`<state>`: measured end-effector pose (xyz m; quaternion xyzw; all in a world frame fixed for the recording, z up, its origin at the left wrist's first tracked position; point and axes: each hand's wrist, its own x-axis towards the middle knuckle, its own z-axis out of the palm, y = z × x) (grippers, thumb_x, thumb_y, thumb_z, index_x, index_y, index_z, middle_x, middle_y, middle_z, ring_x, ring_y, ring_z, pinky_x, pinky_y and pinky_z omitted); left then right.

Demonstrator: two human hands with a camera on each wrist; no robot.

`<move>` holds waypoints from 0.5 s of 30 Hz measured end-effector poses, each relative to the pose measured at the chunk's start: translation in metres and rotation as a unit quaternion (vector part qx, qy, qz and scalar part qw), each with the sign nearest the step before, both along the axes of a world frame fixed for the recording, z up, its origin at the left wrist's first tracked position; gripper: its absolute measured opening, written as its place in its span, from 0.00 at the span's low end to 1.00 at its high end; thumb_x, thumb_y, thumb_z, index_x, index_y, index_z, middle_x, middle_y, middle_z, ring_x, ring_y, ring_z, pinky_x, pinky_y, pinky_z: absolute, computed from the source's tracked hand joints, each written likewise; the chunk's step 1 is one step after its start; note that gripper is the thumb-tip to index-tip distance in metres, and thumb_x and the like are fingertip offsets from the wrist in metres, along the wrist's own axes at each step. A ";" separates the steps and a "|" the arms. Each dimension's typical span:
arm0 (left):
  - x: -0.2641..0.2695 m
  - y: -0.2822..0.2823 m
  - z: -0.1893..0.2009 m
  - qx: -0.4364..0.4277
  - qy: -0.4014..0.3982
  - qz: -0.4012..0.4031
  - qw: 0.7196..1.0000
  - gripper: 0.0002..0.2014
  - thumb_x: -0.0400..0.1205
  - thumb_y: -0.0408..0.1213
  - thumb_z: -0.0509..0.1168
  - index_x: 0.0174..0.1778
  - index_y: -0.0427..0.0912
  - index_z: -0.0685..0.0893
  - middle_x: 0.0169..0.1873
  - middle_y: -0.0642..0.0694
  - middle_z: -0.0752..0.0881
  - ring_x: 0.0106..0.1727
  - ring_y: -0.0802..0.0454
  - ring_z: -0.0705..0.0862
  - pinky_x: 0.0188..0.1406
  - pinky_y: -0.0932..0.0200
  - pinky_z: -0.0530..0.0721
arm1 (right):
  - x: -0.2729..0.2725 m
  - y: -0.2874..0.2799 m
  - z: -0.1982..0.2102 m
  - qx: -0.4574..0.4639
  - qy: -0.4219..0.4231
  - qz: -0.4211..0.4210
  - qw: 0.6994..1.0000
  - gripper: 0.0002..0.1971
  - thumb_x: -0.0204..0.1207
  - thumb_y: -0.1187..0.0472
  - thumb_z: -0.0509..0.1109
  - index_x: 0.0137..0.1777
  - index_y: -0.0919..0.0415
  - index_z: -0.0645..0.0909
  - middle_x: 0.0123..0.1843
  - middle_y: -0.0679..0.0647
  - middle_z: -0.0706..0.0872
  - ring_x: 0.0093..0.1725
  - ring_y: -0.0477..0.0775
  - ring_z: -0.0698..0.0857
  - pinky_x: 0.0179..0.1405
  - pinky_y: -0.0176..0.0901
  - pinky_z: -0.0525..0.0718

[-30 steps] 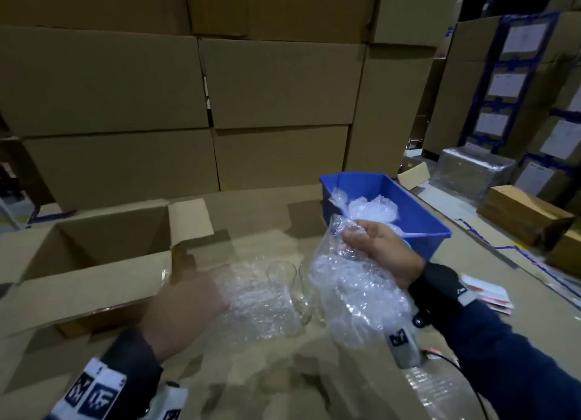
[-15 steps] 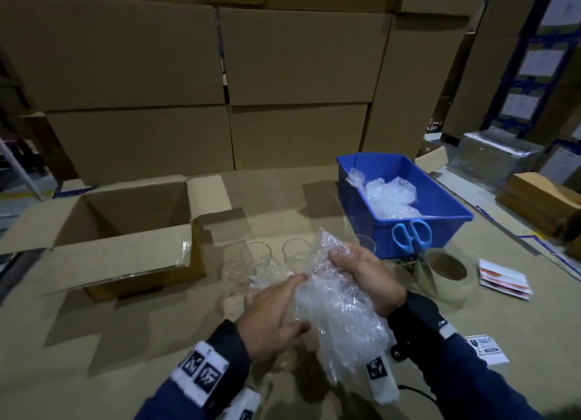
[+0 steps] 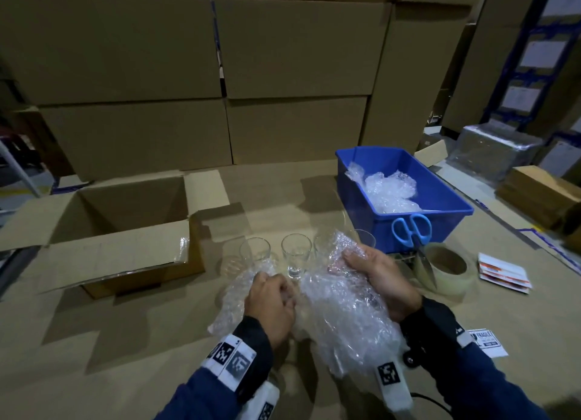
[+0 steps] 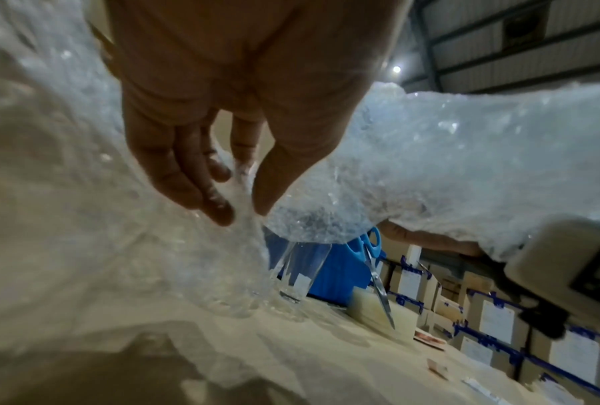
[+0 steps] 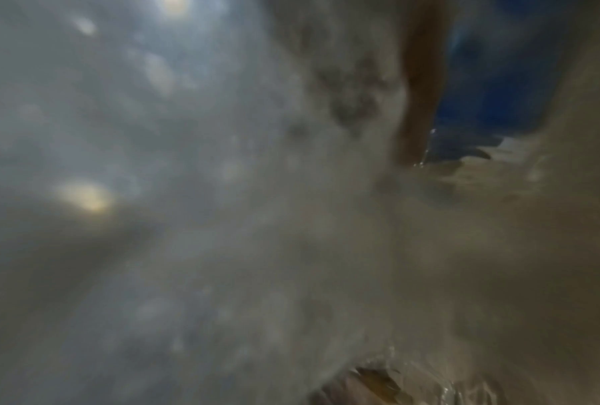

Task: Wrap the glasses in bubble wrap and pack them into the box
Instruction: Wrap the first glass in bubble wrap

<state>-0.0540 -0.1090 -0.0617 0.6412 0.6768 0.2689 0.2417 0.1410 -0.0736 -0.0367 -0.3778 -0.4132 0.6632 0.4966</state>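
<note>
Clear drinking glasses (image 3: 296, 253) stand in a row on the cardboard-covered table, in front of my hands; one glass (image 4: 302, 274) shows under the wrap in the left wrist view. Both hands hold crumpled bubble wrap (image 3: 342, 319) low over the table. My left hand (image 3: 276, 294) pinches its left part between thumb and fingers (image 4: 219, 205). My right hand (image 3: 352, 262) grips the larger right part, thumb on top. The open cardboard box (image 3: 119, 218) sits at the left. The right wrist view is blurred by wrap, showing one finger (image 5: 420, 96).
A blue bin (image 3: 440, 225) with more bubble wrap (image 3: 390, 190) stands at the right rear. Blue-handled scissors (image 3: 412, 231) lean on a tape roll (image 3: 446, 269) beside it. Label sheets (image 3: 503, 272) and a fragile sticker (image 3: 487, 341) lie further right. Stacked cartons (image 3: 283, 74) wall the back.
My right hand brought the bubble wrap down in front of the glasses. My left hand joined it, took hold, and the two hands drew apart with the wrap between them.
</note>
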 end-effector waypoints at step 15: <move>-0.035 -0.007 0.000 -0.037 0.041 -0.024 0.998 0.14 0.81 0.31 0.69 0.61 0.48 0.85 0.52 0.52 0.84 0.53 0.57 0.81 0.50 0.73 0.73 | 0.016 0.012 -0.039 0.083 -0.294 -0.068 0.950 0.05 0.82 0.64 0.67 0.49 0.67 0.81 0.37 0.60 0.90 0.33 0.46 0.86 0.34 0.35 0.80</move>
